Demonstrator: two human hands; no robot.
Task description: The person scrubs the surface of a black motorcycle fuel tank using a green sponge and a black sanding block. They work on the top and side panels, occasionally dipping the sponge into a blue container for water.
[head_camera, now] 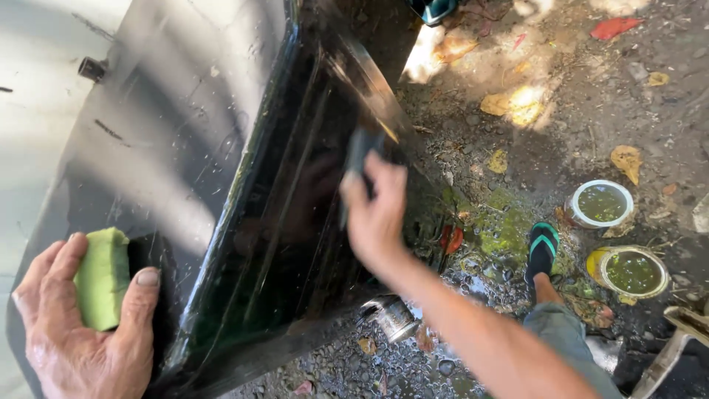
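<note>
Clutched a green sponge (pixel 102 278) in the left hand (pixel 81 325) against the black panel (pixel 221 185); gripped a blurred dark tool (pixel 360 159) in the right hand (pixel 377 214).

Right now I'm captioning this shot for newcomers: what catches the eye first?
A big glossy black panel fills the left and centre. The left hand grips a green sponge at its lower left, while the right hand, blurred, presses a dark tool against its face.

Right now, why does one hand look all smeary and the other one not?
In the head view, the right hand and its dark tool are motion-blurred; the left hand holding the green sponge is sharp; dappled sunlight streaks the black panel and ground.
</note>
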